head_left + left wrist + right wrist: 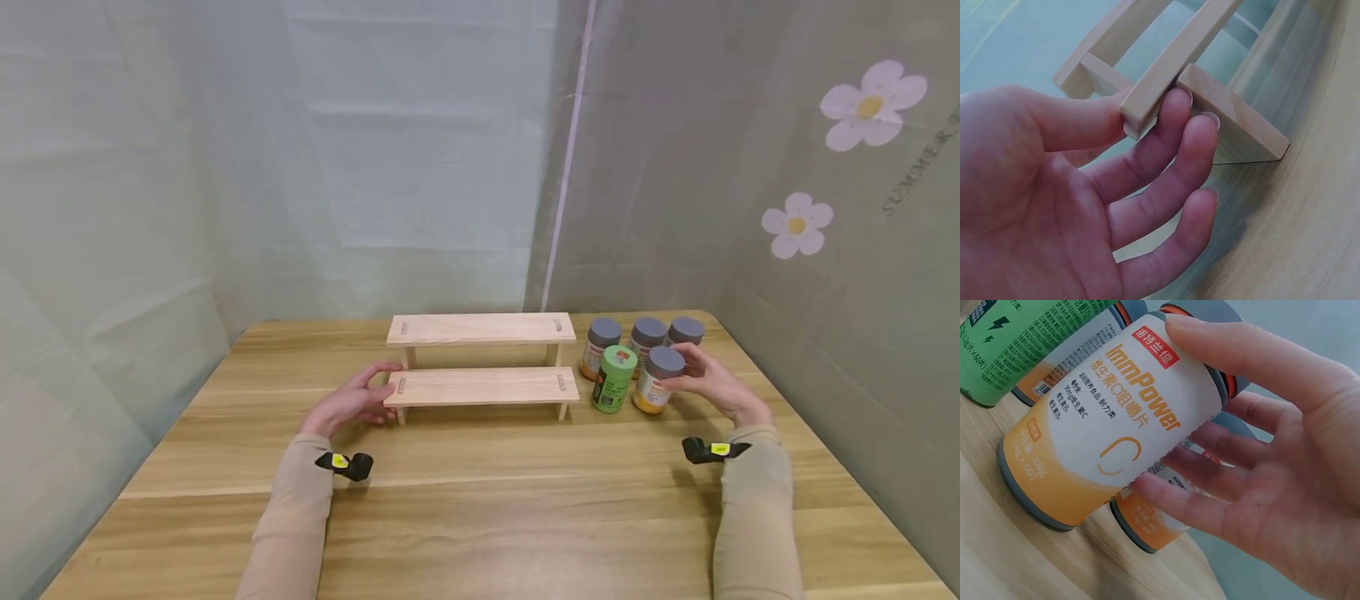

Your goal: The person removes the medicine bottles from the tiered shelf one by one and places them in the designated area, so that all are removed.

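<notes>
A two-tier wooden stand (483, 387) sits towards the back of the table. At its left end my left hand (352, 404) pinches the lower board (1166, 69), thumb on one face and fingertips under it near the leg. To the right of the stand, my right hand (716, 385) grips a white-and-orange vitamin C tablet bottle (655, 387) with a grey lid. In the right wrist view the thumb lies across the top of that bottle (1116, 431) and the fingers reach behind it. Beside it stands a green bottle (613, 383), upright.
Three more grey-lidded bottles, left (594, 354), middle (647, 333) and right (686, 329), stand behind the green and held ones. Fabric curtains (420, 167) surround the back and sides of the wooden table (517, 508), whose right edge runs beyond my right arm.
</notes>
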`<action>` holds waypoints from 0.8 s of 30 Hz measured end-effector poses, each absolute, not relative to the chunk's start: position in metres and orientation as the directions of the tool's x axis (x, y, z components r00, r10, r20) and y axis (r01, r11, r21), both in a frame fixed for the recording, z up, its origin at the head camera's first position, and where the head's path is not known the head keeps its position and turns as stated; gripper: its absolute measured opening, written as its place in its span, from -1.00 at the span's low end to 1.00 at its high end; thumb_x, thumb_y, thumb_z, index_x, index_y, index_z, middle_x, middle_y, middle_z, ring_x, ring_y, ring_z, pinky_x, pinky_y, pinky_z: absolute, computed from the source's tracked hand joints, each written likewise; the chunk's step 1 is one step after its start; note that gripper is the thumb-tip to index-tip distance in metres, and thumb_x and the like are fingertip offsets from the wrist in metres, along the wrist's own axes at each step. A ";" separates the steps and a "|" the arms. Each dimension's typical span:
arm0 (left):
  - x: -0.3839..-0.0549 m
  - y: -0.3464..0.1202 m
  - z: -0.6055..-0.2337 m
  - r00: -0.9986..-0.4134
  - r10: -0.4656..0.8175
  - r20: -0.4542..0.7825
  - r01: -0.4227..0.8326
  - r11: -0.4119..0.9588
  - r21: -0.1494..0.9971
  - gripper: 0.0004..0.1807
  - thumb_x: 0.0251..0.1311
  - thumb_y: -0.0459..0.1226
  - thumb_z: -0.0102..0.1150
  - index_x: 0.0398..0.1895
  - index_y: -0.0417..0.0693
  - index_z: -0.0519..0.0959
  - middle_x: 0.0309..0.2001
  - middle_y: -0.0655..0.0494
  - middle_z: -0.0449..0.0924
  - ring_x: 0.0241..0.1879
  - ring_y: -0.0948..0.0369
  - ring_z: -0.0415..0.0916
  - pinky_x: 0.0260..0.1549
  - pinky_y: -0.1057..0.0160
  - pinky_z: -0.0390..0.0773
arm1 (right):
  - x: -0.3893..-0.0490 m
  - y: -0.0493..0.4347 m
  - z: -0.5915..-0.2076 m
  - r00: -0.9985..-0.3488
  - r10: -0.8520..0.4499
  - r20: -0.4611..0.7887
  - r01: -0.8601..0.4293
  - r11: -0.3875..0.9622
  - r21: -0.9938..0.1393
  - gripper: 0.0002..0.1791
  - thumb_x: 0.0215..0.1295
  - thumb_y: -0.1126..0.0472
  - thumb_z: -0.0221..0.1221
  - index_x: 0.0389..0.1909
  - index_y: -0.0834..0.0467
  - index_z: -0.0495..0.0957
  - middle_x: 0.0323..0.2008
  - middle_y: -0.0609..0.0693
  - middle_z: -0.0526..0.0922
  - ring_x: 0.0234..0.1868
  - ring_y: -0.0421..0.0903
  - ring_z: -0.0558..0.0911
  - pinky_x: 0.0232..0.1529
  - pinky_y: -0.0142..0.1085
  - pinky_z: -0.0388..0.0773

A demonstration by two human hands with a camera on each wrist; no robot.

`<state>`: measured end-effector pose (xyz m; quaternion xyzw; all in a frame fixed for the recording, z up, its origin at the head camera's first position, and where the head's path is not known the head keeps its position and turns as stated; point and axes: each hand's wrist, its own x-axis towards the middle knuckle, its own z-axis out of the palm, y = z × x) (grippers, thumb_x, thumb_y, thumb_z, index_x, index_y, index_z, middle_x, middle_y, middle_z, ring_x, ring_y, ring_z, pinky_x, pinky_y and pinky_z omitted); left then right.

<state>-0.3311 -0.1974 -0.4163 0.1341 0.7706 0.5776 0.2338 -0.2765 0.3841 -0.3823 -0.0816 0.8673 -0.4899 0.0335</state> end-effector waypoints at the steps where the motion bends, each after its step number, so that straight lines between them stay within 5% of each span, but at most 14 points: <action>1: -0.331 -0.198 -0.416 -0.855 0.476 -0.207 -0.066 0.295 0.953 -0.38 0.46 -0.18 -0.09 0.48 -0.06 -0.02 -0.32 0.09 0.57 -0.38 0.24 0.58 -0.30 0.24 0.58 | -0.277 0.383 -0.381 -0.986 -0.167 0.021 -0.107 0.522 -0.846 -0.33 0.25 0.19 0.27 0.30 0.21 0.18 0.09 -0.13 0.45 0.04 -0.46 0.40 0.00 -0.48 0.42; 7: -0.331 -0.201 -0.414 -0.852 0.488 -0.189 -0.050 0.285 0.957 -0.36 0.46 -0.20 -0.08 0.49 -0.10 -0.04 -0.28 0.06 0.58 -0.35 0.22 0.59 -0.29 0.22 0.59 | -0.280 0.379 -0.377 -0.985 -0.169 0.031 -0.120 0.549 -0.827 -0.28 0.26 0.21 0.25 0.33 0.30 0.11 0.25 0.26 0.35 0.06 -0.43 0.36 -0.02 -0.51 0.43; 15: -0.332 -0.203 -0.413 -0.850 0.493 -0.187 -0.040 0.294 0.955 -0.36 0.45 -0.18 -0.07 0.48 -0.10 -0.03 -0.25 0.03 0.57 -0.34 0.22 0.58 -0.28 0.23 0.58 | -0.279 0.377 -0.375 -0.985 -0.170 0.019 -0.115 0.573 -0.811 -0.27 0.28 0.18 0.25 0.35 0.29 0.13 0.26 0.28 0.35 0.21 -0.08 0.40 0.03 -0.36 0.42; 24: -0.330 -0.203 -0.418 -0.850 0.491 -0.191 -0.050 0.286 0.957 -0.37 0.45 -0.21 -0.06 0.47 -0.11 -0.02 -0.26 0.04 0.56 -0.35 0.23 0.59 -0.31 0.25 0.59 | -0.276 0.376 -0.372 -0.979 -0.204 -0.014 -0.109 0.575 -0.811 -0.24 0.30 0.14 0.22 0.41 0.28 0.09 0.31 0.35 0.31 0.04 -0.46 0.36 0.04 -0.45 0.40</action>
